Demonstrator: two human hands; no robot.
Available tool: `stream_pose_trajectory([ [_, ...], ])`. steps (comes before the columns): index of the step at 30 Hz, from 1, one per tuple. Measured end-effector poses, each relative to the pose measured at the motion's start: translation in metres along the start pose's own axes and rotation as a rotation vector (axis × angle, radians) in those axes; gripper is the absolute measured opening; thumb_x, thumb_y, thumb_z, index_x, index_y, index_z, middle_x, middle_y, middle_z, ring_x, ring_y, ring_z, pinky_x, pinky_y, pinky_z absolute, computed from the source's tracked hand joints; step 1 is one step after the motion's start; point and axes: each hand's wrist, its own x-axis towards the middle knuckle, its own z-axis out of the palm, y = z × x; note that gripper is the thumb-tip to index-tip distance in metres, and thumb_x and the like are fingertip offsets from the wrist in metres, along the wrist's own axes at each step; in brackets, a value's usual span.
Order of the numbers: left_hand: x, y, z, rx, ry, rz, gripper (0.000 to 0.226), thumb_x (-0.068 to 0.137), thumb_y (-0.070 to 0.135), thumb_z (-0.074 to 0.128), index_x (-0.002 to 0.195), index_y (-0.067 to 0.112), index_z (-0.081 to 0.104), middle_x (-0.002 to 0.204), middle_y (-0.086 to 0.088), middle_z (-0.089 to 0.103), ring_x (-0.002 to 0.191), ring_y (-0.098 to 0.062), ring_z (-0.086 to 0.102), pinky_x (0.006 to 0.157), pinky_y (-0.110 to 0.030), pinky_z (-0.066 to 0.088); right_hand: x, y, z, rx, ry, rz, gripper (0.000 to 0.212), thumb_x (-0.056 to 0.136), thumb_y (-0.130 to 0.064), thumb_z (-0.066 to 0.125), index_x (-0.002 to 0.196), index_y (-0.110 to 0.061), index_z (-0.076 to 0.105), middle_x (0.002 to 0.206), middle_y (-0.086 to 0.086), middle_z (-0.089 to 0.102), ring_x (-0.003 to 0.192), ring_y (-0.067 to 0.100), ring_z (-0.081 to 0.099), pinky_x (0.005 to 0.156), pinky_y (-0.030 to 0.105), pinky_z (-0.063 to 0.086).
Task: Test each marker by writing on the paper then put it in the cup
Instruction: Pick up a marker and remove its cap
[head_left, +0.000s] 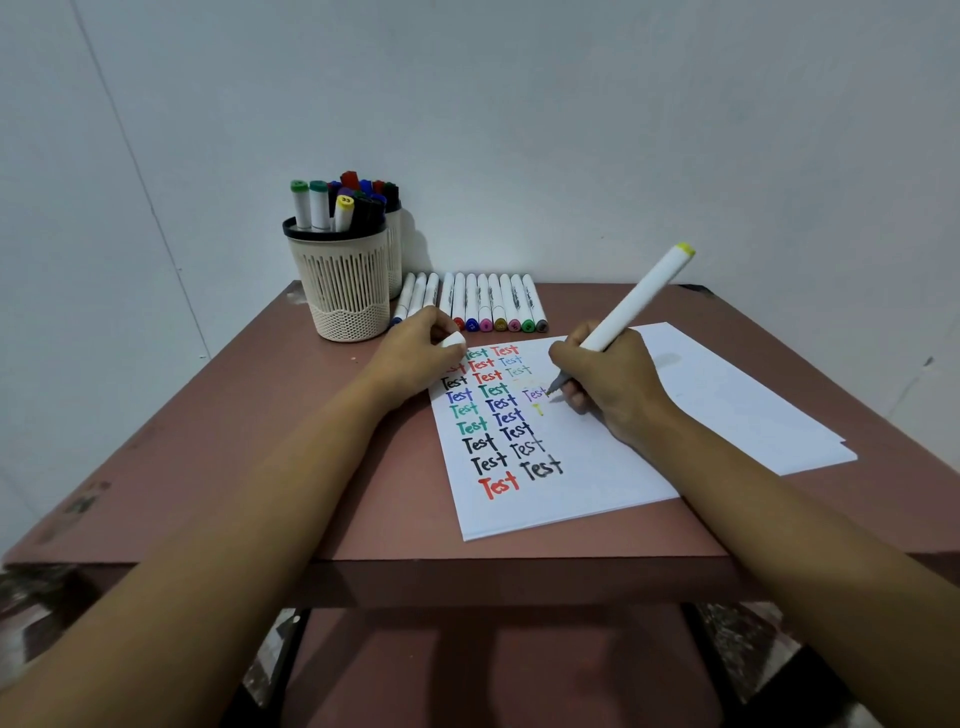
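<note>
My right hand grips a white marker with a yellow-green end, its tip touching the white paper beside a small yellow "T". The sheet carries columns of the word "Test" in several colours. My left hand rests on the paper's top left corner and curls round a white marker cap. A cream slotted cup at the back left holds several markers. A row of white markers lies at the back of the table, behind my left hand.
The brown table ends at a near edge below the paper. A second cup stands behind the first against the pale wall. More white sheets lie under the paper at the right.
</note>
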Motion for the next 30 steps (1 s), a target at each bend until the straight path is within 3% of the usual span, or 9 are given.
stream_pose_trajectory([
  [4,0.0005,-0.0009,0.0004,-0.005,-0.007,-0.005,0.022,0.087,0.021,0.06,0.108,0.013,0.055,0.101,0.001,0.059,0.092,-0.012,0.055,0.068,-0.017,0.04,-0.0028,0.0008,0.0022,-0.113,-0.052,-0.02,0.028,0.08,0.005,0.057,0.059,-0.01,0.046,0.043,0.005,0.05,0.032,0.011,0.045,0.038,0.018,0.035],
  [7,0.0011,-0.0024,0.0008,-0.019,-0.008,-0.01,0.022,0.087,0.021,0.06,0.107,0.013,0.056,0.104,-0.002,0.062,0.096,-0.014,0.057,0.075,-0.022,0.042,-0.0042,0.0019,0.0038,-0.206,-0.055,-0.051,0.026,0.077,0.004,0.059,0.06,-0.01,0.046,0.048,0.007,0.05,0.034,0.01,0.045,0.038,0.017,0.035],
  [11,0.0007,-0.0011,0.0002,0.002,-0.011,-0.001,0.024,0.088,0.022,0.06,0.11,0.013,0.056,0.101,0.001,0.059,0.092,-0.012,0.054,0.066,-0.014,0.04,-0.0036,0.0032,0.0035,-0.227,-0.027,-0.09,0.026,0.077,0.004,0.059,0.06,-0.01,0.045,0.055,0.009,0.046,0.042,0.015,0.046,0.038,0.017,0.036],
  [16,0.0002,-0.0004,-0.0002,0.0,-0.012,-0.001,0.024,0.088,0.022,0.059,0.11,0.014,0.055,0.101,0.001,0.058,0.092,-0.011,0.054,0.066,-0.018,0.039,-0.0045,0.0014,0.0034,-0.223,-0.077,-0.06,0.026,0.078,0.004,0.059,0.06,-0.01,0.046,0.053,0.01,0.047,0.034,0.009,0.045,0.038,0.017,0.036],
  [21,0.0001,-0.0005,-0.0002,0.01,-0.016,0.002,0.023,0.088,0.023,0.06,0.109,0.015,0.055,0.101,0.002,0.057,0.091,-0.011,0.054,0.063,-0.012,0.038,-0.0026,0.0024,0.0026,-0.22,-0.023,-0.062,0.026,0.078,0.003,0.059,0.062,-0.01,0.045,0.056,0.007,0.043,0.033,0.004,0.042,0.036,0.014,0.035],
  [30,-0.0004,-0.0003,-0.0003,0.003,-0.017,0.0,0.022,0.088,0.022,0.059,0.108,0.015,0.055,0.1,0.002,0.057,0.091,-0.012,0.054,0.062,-0.014,0.038,-0.0018,0.0045,0.0023,-0.245,-0.017,-0.074,0.024,0.077,0.001,0.061,0.062,-0.012,0.047,0.059,0.009,0.049,0.047,0.017,0.049,0.04,0.017,0.039],
])
